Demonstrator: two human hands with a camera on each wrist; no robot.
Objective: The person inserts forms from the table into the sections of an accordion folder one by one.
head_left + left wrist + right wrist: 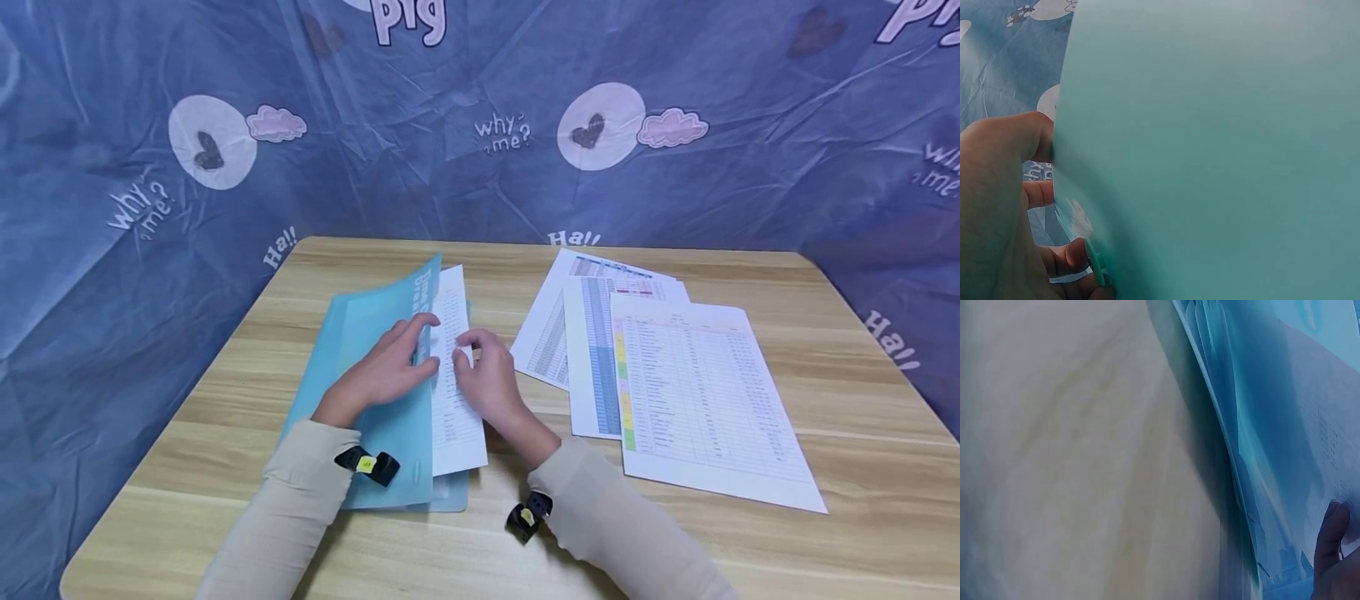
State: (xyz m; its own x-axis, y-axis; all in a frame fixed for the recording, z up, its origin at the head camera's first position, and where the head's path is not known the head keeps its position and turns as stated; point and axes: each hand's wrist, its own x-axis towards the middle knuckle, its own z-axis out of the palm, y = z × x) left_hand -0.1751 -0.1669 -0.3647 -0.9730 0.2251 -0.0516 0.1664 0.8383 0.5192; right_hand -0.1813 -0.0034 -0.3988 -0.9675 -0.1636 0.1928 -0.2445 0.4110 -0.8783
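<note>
A light-blue folder lies on the left of the table with its front cover partly raised. My left hand rests across the cover and holds its right edge; in the left wrist view, curled fingers meet that edge by a small green tab. A white printed sheet lies partly under the cover, sticking out on the right. My right hand pinches the sheet's right side between thumb and fingers. In the right wrist view, the thumb lies on the sheet, beside the folder's clear pockets.
Several printed sheets overlap on the right half of the wooden table. A blue patterned cloth hangs behind and beside the table. Black wrist cameras sit at both sleeves.
</note>
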